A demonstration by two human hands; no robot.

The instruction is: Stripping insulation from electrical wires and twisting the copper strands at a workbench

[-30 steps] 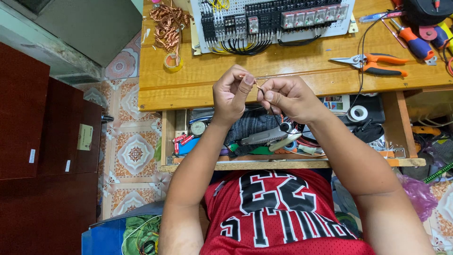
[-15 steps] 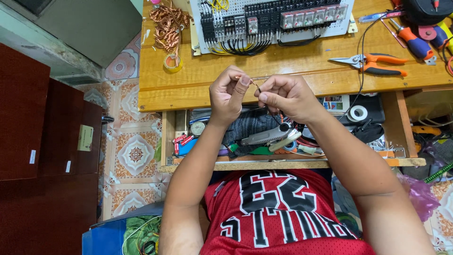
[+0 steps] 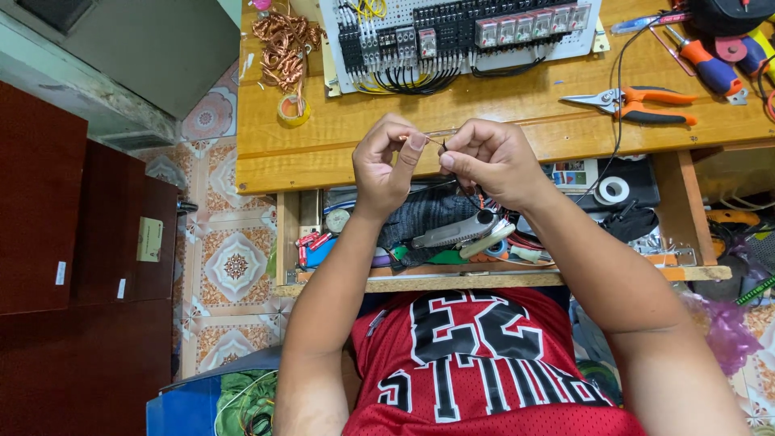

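above the bench edge, both hands' fingers (image 3: 416, 145) clenched on a thin, barely visible wire (image 3: 433, 142)

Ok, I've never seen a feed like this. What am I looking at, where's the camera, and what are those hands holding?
There is one view, from a camera worn on a person's head, looking down at their own two bare hands; no machine is involved. The left hand and right hand are raised together over the front edge of a wooden bench. Between their fingertips they pinch a thin wire; it is too fine to tell more. On the bench lie a white panel with rows of electrical parts and black wires, a pile of copper wire scraps, orange-handled cutters and a screwdriver. A shelf below the bench holds mixed tools and tape rolls.
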